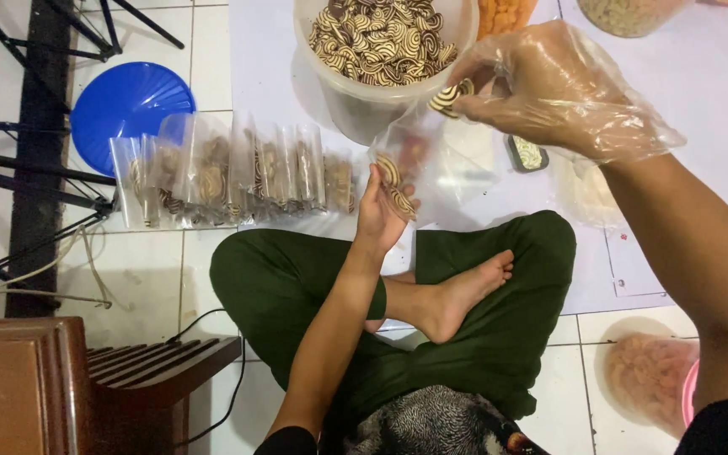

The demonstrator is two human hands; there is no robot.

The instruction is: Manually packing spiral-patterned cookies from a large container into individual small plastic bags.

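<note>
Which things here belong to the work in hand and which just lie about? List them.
In hand:
right hand in a plastic glove, holding striped cookies
left hand holding a small clear bag
tub of striped cookies
row of filled bags

Lying about:
blue lid
wooden furniture
black metal stand
container of pale snacks
</note>
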